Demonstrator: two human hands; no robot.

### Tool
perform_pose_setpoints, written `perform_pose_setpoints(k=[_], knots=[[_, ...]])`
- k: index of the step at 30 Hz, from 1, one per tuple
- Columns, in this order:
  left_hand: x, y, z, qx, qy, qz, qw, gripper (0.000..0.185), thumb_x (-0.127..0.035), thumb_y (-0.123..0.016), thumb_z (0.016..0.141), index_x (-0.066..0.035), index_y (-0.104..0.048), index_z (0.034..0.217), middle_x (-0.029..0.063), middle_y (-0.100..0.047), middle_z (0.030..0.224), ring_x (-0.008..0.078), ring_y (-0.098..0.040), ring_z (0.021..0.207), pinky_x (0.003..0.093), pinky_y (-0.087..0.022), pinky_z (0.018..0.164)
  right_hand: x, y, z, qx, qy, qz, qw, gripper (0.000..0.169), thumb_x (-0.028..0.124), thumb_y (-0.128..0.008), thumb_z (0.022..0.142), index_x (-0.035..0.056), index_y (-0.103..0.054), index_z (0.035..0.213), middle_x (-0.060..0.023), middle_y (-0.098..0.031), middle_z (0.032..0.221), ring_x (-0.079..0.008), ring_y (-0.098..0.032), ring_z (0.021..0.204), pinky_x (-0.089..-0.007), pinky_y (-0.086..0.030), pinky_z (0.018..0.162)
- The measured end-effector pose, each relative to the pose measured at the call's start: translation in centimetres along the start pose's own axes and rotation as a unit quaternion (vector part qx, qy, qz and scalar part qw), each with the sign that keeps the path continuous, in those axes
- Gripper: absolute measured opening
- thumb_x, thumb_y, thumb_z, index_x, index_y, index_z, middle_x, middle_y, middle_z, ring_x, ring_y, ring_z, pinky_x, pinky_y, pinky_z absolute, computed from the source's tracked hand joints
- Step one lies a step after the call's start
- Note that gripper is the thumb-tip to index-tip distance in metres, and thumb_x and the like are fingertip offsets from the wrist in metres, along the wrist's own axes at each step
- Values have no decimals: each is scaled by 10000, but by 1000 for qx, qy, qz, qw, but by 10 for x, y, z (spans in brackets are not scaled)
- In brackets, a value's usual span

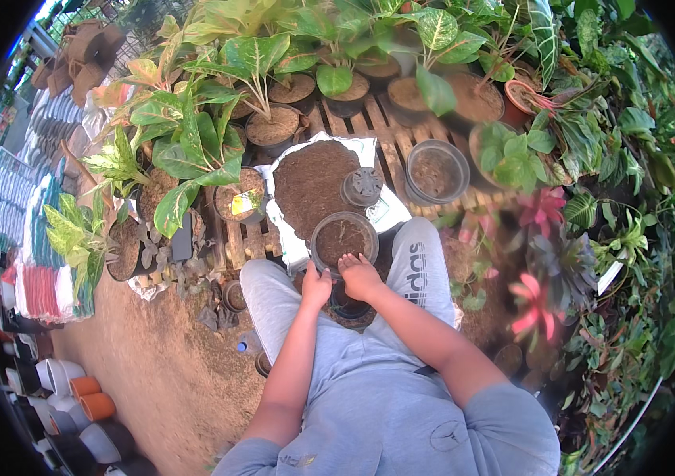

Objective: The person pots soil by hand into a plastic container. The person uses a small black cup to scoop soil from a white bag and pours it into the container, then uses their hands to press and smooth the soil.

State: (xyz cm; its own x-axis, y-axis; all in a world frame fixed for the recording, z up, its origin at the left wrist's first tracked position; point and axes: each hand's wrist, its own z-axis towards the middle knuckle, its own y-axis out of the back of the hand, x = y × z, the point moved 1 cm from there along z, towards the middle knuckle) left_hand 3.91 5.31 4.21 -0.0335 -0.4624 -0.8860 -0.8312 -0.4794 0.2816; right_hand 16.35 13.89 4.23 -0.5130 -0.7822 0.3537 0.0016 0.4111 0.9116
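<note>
A round dark plastic plant pot with soil in it stands between my knees, at the near edge of an open white sack of dark potting soil. My left hand grips the pot's near left rim and side. The fingers of my right hand reach over the near right rim onto the soil, and I see nothing held in them. An upturned small black nursery pot lies on the soil and sack, just beyond the larger pot. Below my hands, another dark pot is partly hidden.
A wooden slatted pallet bears the sack, potted leafy plants and a wide black pot. Dense foliage and pink plants stand at the right. Stacked pots and bundled textiles are at the left; a bottle is beside my leg.
</note>
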Motion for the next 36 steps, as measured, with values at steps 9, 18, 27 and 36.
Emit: perform_pose_setpoints(k=[9,18,27,36], knots=[[20,-2,5,-28,-42,13,999,371,-66,-541,944,81,-405,1256,185,-665,888,240,-713,715,357,-547,631,1,-7,0,16,-1,-4,1000,588,127,-559,803,-45,-496,1362,-209,-496,1434,-295,-453,1364,-467,-312,1158],[17,-4,11,6,13,-20,1000,396,-13,-498,944,38,-407,1326,187,-592,1183,260,-674,929,350,-602,704,-4,-11,5,47,0,1,999,588,140,-568,810,-44,-488,1364,-214,-478,1447,-306,-455,1358,-482,-312,1154],[31,-2,16,-48,17,-177,983,310,-22,-455,945,36,-449,1249,184,-634,1056,246,-701,770,341,-586,691,5,42,-16,-126,63,150,979,462,135,-685,773,59,-617,1223,-138,-646,1133,-302,-600,1110,-471,-428,1012],[-3,-2,2,-111,-17,-191,975,414,-32,-433,979,25,-334,1377,187,-671,1019,248,-720,729,334,-570,695,-19,71,-22,-265,11,93,960,495,76,-641,800,16,-550,1283,-189,-596,1208,-360,-536,1192,-452,-405,1041]])
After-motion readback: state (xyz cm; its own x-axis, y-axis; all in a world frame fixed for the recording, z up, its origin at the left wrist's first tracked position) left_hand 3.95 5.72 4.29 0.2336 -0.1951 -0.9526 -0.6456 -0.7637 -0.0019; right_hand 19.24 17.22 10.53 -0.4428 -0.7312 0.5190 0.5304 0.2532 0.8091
